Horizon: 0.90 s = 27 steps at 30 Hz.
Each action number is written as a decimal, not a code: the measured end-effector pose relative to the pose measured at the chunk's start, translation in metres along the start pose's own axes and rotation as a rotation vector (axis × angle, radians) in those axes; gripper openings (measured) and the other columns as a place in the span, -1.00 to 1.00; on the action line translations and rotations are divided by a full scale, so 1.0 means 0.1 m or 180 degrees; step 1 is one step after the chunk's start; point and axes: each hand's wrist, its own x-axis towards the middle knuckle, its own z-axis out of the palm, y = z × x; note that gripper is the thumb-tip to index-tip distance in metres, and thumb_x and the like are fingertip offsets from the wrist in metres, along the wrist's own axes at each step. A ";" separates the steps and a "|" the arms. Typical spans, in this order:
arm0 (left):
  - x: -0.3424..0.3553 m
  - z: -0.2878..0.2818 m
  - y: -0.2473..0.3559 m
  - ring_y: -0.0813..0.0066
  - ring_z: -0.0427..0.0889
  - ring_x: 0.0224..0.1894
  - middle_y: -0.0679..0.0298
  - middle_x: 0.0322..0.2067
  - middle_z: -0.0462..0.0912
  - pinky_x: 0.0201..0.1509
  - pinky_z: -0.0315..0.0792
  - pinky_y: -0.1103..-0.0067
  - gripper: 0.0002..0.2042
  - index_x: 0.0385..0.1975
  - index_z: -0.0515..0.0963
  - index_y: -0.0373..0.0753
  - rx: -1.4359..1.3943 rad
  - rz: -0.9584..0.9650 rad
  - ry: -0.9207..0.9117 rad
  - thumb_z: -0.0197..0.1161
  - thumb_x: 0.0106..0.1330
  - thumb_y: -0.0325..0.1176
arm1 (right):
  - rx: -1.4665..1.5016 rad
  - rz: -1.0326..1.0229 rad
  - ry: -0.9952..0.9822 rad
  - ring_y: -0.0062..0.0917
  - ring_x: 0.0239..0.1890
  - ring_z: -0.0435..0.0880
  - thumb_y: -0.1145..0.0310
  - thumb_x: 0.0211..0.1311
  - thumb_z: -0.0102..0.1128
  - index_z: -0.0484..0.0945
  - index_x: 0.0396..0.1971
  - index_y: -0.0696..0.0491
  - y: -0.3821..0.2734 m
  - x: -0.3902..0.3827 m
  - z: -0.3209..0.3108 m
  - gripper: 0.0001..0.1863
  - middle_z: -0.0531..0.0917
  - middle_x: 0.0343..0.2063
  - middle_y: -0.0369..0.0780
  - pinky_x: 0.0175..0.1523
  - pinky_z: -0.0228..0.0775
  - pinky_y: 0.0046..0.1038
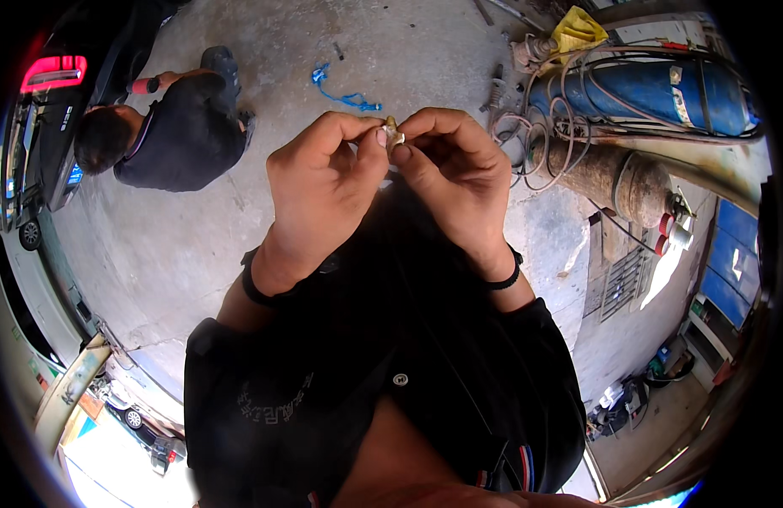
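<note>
Between the fingertips of both hands is a small piece (393, 131) with a yellowish-brown tip and a pale, shiny lower part. Its kind is too small to make out. My left hand (323, 173) pinches it from the left with thumb and forefinger. From the right, my right hand (463, 173) meets it, thumb and forefinger also closed on it. The other fingers of both hands are curled in. Both hands are raised in front of my chest, above the concrete floor.
A blue gas cylinder (645, 95) and a rusty brown cylinder (616, 179) lie at the right, with looped hoses (567, 110) around them. A yellow cloth (578, 32) is beyond. A blue strap (334, 95) lies on the floor. At the left a person (184, 131) crouches beside a dark car.
</note>
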 end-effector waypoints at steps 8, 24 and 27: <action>-0.01 -0.01 0.03 0.80 0.59 -0.44 0.32 -0.39 0.75 -0.36 0.48 0.75 -0.94 -0.22 0.62 -0.39 -0.0146 -0.0182 -0.0036 0.32 0.40 -0.56 | -0.0002 -0.0171 0.0192 -0.65 -0.16 0.72 0.73 0.28 0.30 0.56 -0.11 0.22 0.01 0.00 0.02 -0.77 0.70 -0.25 -0.27 0.00 0.59 -0.55; 0.01 -0.06 0.20 0.84 0.41 -0.48 0.34 -0.40 0.68 -0.41 0.31 0.79 -0.91 -0.18 0.58 -0.42 -0.1231 -0.0699 -0.0097 0.19 0.52 -0.51 | 0.1105 -0.0453 -0.0187 -0.50 -0.19 0.72 0.69 0.34 0.25 0.51 -0.10 0.23 -0.16 -0.02 -0.02 -0.81 0.69 -0.24 -0.12 -0.05 0.57 -0.49; 0.00 -0.05 0.25 0.85 0.42 -0.48 0.33 -0.39 0.69 -0.40 0.31 0.80 -0.91 -0.16 0.58 -0.42 -0.1251 -0.0708 -0.0171 0.19 0.52 -0.51 | 0.1475 -0.0679 -0.0982 -0.38 -0.42 0.71 0.55 0.30 0.31 0.56 -0.24 0.18 -0.34 -0.07 0.02 -0.90 0.68 -0.42 -0.08 -0.37 0.58 -0.45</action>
